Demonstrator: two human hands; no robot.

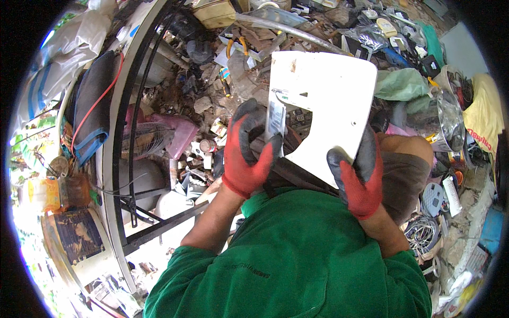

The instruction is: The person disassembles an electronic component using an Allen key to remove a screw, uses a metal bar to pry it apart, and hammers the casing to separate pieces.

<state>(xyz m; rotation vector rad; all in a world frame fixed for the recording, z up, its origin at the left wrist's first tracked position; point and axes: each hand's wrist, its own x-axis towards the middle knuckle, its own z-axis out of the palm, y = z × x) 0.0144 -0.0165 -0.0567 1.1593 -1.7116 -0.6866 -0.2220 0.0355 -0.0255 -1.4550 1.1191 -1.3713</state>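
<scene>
Both my hands wear red gloves with black-coated palms and fingers. Between them, above my lap, is a white C-shaped plastic casing (328,74), its broad side facing up. It has a notch cut into its lower left side, a small hole and brown stains near the top. My left hand (249,151) closes on its left end, thumb in front beside a grey-white printed label (275,119); some fingers are hidden behind. At the lower right edge my right hand (360,177) grips the casing, thumb on the front face and the other fingers behind.
A dark metal frame (119,175) stands close on my left, a fan guard (146,140) behind it. Rubble and scrap cover the ground ahead, with a screwdriver (226,87) among them. On the right are a clear plastic bin (437,122), coiled cables (422,233) and a yellow bag (485,108).
</scene>
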